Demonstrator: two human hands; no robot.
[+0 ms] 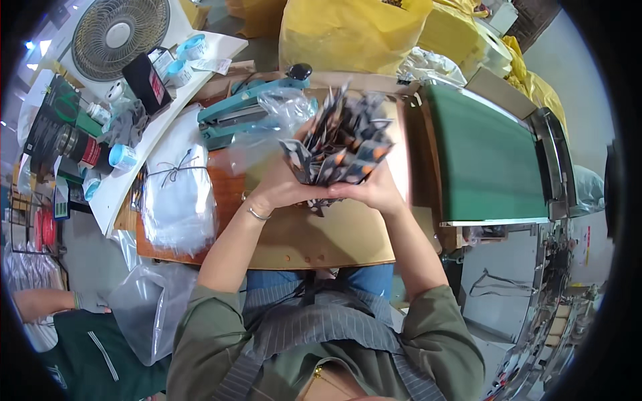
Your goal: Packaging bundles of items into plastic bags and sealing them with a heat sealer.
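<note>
— In the head view, what's the surface like?
— A reddish-brown wooden table [224,170] with a tan board [321,240] at its near side. On the left lies a stack of clear bags [177,207] tied with dark cord; further back sits a teal long-armed device [231,119] with a black knob
— And around it?
— A green belt [485,157] to the right, a big yellow bag [351,40] beyond the table, a round fan [119,37] at upper left by a crowded white side table [217,48]. A co-worker's arm [43,305] enters at lower left
— The hands?
— The left hand [281,186] and right hand [376,192] are wrapped round the lower part of a bundle of dark packets [341,157], above the board. Thumbs nearly meet in front; most other fingers are hidden
— Any labels?
— A dark cylinder [87,147] wears a red one, and blue-and-white tubs [123,158] carry small print. The packets show orange patches, partly blurred
</note>
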